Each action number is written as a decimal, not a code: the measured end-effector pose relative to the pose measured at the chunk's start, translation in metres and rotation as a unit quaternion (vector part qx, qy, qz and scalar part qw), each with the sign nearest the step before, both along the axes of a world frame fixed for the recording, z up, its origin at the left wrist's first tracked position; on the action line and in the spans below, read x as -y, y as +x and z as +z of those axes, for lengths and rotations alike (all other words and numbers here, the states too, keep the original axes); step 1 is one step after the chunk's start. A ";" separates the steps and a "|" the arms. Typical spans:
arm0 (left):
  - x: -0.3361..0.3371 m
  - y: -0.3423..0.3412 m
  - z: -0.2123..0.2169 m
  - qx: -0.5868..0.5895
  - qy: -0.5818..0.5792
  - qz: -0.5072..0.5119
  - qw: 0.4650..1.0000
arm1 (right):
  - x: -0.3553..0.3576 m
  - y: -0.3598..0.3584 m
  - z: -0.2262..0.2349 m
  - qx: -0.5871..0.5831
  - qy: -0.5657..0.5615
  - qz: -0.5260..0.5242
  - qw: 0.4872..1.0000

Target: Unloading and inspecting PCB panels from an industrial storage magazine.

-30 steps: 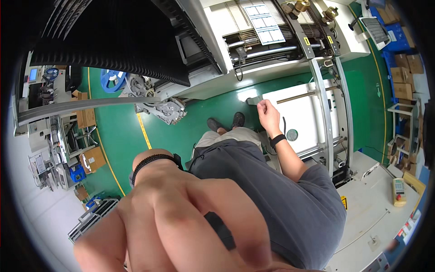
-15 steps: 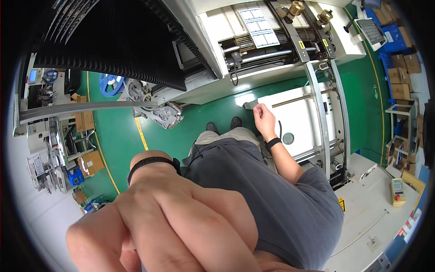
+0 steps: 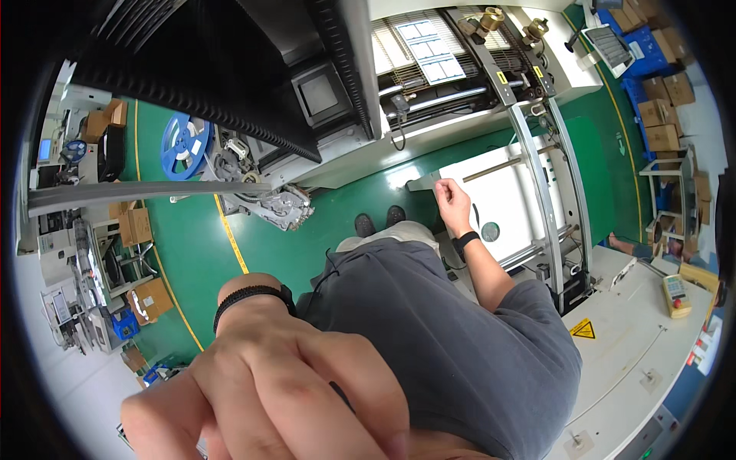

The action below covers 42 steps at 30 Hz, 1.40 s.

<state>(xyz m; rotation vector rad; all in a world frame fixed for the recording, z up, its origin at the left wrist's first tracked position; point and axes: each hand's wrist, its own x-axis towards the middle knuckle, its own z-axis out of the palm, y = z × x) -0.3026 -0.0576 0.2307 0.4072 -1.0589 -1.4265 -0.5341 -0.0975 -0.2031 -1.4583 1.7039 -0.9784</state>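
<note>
My left hand (image 3: 276, 383) looms large at the bottom, close to the camera, with a black braided band on its wrist. Its fingers are bent and drawn together, and the fingertips fall out of view or are hidden, so whatever they grip cannot be made out. My right hand (image 3: 454, 205) is lower down, in front of the machine's white panel (image 3: 502, 203), its fingers curled in and nothing visible in them. A black wristband (image 3: 464, 241) sits on that arm. Next to those fingers is a grey plate-like piece (image 3: 424, 182); whether they touch it, I cannot tell.
A conveyor rail (image 3: 534, 176) runs beside the white panel. Ahead, a panel of white-blue boards (image 3: 431, 52) lies on the machine bed. A grey feeder with a blue reel (image 3: 184, 146) stands left. A yellow-grey handheld controller (image 3: 675, 295) rests on the white cabinet (image 3: 613, 345) at right.
The view has shifted slightly, showing more of the blue reel and the white cabinet. My left hand has dropped a little lower in view; my right hand stays curled by the panel.
</note>
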 end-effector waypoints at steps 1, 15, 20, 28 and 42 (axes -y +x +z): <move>0.001 0.009 -0.002 -0.012 -0.017 -0.045 0.999 | 0.000 0.000 0.001 -0.003 -0.003 0.003 1.000; -0.033 0.078 -0.039 -0.126 -0.109 -0.128 0.978 | -0.002 0.001 -0.013 0.014 -0.047 -0.017 0.999; -0.033 0.106 -0.049 -0.123 -0.186 -0.223 0.949 | -0.004 0.001 -0.018 0.008 -0.041 -0.015 0.999; -0.047 0.119 -0.052 -0.099 -0.227 -0.215 0.945 | -0.007 0.002 -0.024 0.005 -0.036 -0.021 0.999; -0.058 0.115 -0.044 -0.170 -0.095 -0.212 0.958 | -0.004 0.001 -0.022 0.016 -0.035 -0.041 0.998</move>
